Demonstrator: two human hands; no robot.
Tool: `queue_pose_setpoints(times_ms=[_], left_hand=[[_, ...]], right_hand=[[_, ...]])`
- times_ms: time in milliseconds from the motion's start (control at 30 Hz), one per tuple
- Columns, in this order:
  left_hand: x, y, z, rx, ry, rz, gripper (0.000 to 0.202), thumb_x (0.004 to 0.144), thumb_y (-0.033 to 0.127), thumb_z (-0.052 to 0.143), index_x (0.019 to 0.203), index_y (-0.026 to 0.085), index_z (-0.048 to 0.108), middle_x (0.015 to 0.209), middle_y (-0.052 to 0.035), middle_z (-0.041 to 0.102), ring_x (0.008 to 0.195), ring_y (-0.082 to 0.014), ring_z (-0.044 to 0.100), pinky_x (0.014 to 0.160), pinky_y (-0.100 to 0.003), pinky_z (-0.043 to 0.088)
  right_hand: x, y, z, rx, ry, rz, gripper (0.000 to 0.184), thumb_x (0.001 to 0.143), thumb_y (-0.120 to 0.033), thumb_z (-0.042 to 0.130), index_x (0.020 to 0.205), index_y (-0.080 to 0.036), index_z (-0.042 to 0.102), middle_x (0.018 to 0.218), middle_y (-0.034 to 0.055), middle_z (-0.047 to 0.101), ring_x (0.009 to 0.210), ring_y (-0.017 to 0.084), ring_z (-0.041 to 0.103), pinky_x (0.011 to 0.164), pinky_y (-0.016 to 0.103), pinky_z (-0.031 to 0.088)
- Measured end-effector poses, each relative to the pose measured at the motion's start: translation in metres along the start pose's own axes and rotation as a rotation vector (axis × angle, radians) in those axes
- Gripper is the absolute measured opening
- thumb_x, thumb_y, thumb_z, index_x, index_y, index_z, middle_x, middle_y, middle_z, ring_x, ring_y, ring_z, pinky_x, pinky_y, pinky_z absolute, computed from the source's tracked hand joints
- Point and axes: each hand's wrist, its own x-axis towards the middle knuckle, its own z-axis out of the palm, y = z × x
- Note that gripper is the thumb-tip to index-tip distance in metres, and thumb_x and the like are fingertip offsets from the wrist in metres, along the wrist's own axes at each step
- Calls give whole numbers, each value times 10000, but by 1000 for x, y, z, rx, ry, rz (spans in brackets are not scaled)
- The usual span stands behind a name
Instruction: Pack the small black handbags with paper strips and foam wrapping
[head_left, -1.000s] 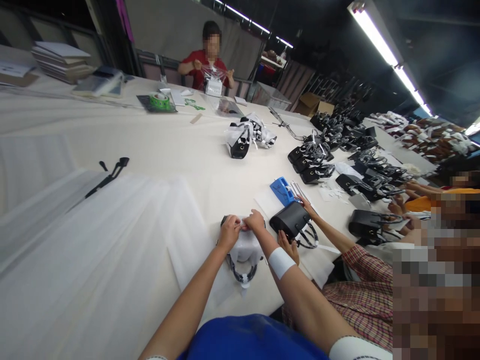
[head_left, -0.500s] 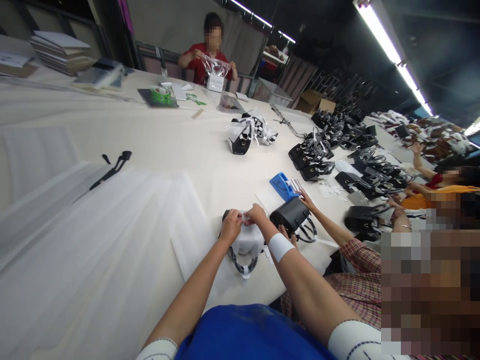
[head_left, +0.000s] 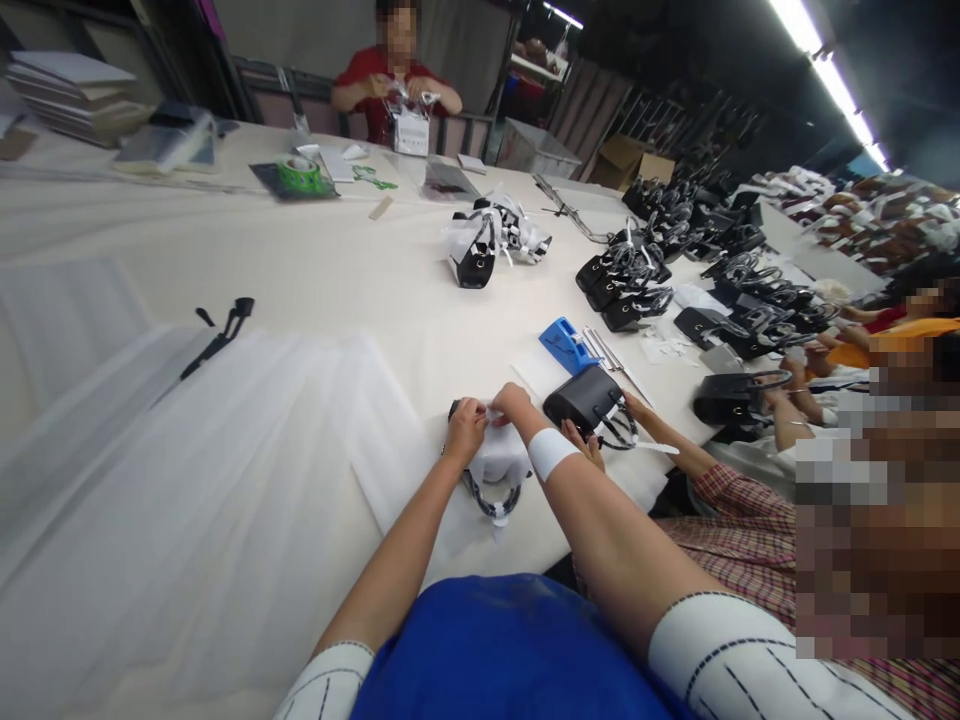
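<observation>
So the wrapped bag (head_left: 501, 458) is laid on the table (head_left: 360, 250) close to the near edge, handles (head_left: 497, 508) pointed back at the wearer's blue top (head_left: 510, 650), probably so the far end can be reached without the loops getting in the way. White wrap (head_left: 491, 470) is draped over most of it.

The left hand (head_left: 465, 430) is pinched down on the wrap at the far end, likely so the loose stuff can't slip. The right hand (head_left: 514, 402) is brought in right beside it, fingers bent, but the tips are partly hidden, so whether anything's gripped there can't be told. With both hands set that close, one small spot is probably being worked.

White sheets (head_left: 247, 480) are spread out on the left, with a black thing (head_left: 225, 335) lying on top, maybe put there as a weight.

Just to the right, a black bag (head_left: 583, 396) is steadied by a co-worker's hands (head_left: 586, 447), one at each side, guess so it won't roll. A blue holder (head_left: 568, 343) is parked just behind that, pretty handy for reaching.
</observation>
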Motion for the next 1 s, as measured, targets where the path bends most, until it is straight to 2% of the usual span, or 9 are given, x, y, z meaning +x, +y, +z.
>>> queue_pose_setpoints(times_ms=[133,267,367,433,500,633,833,1000], left_hand=[[0,1,-1,10,-9,-14,203,718,28,534,803,212,514,904,-29,507,821,-159,556,772,-341,554],[0,3,-1,-1,-12,-30,190,722,34,544,794,208,511,903,-29,508,818,-152,560,773,-329,551],[1,3,-1,-10,-6,-33,185,717,39,558,781,205,508,886,-24,505,807,-150,558,782,-335,552],[1,3,-1,-20,-2,-32,189,709,39,569,781,204,510,882,-21,502,807,-148,559,779,-336,558],[1,1,0,-33,2,-33,191,703,40,576,783,202,513,883,-19,502,809,-146,563,773,-337,564],[2,0,1,-64,15,-45,173,708,49,576,780,196,519,880,-17,503,796,-139,572,757,-342,578],[3,-1,4,-114,42,-85,215,678,4,540,799,181,545,881,-18,528,817,-137,606,757,-344,593],[-5,1,-2,-119,137,-116,221,710,24,489,849,183,555,996,-42,556,902,-137,619,836,-346,574]], right_hand=[[-1,2,0,-2,-48,86,372,706,-254,731,994,-42,628,614,106,679,694,230,693,720,307,523],[-10,13,4,39,-14,91,531,758,-377,685,1155,-52,549,785,128,706,726,209,694,728,288,516],[-20,28,12,60,98,34,643,768,-459,652,1262,-85,479,1084,176,661,965,239,659,840,300,491],[-25,40,20,77,223,-61,715,760,-482,650,1324,-101,432,1284,185,550,1181,265,540,965,318,427],[-29,51,29,105,316,-151,758,769,-482,638,1378,-111,379,1396,167,449,1290,266,429,1048,333,355],[-35,64,40,140,351,-212,752,793,-441,619,1420,-146,327,1461,127,366,1337,234,362,1092,329,296],[-44,74,42,180,330,-278,748,765,-399,655,1419,-210,347,1486,91,322,1348,213,344,1091,315,304],[-46,86,44,267,335,-315,819,710,-399,710,1424,-231,347,1499,76,306,1366,231,313,1100,341,310]])
